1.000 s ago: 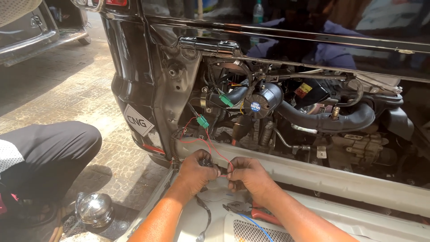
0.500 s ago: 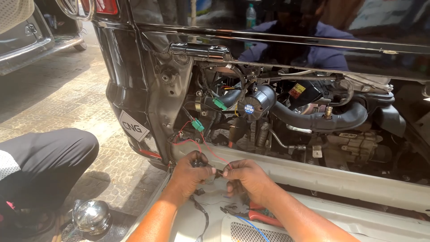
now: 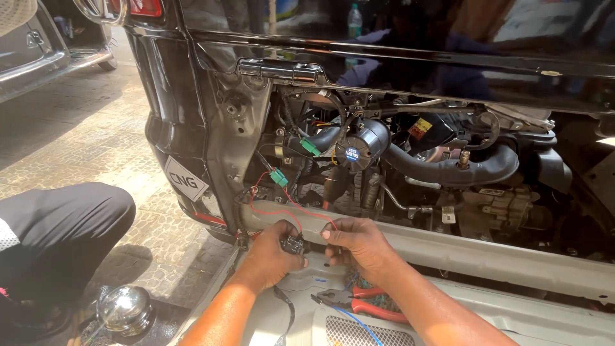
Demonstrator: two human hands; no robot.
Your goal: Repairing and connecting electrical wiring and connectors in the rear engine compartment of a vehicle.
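Note:
My left hand (image 3: 274, 255) holds a small black connector block (image 3: 295, 244) low in front of an open engine bay. My right hand (image 3: 360, 245) sits just to its right and pinches a red wire (image 3: 282, 210) at the fingertips. The red wire loops up from the hands toward green plugs (image 3: 279, 177) among the hoses. Both hands rest near the pale metal sill (image 3: 487, 256) under the engine.
Red-handled pliers (image 3: 359, 302) lie on the panel below my right hand. A black hose (image 3: 461, 172) and a round black part (image 3: 362, 146) fill the bay. Another person's dark-trousered knee (image 3: 70, 230) is at the left, beside a shiny chrome dome (image 3: 125, 309) on the paving.
The view has shifted, so the bay sits further right and lower. My hands stay together at the sill, and the red wire now shows clearly between them.

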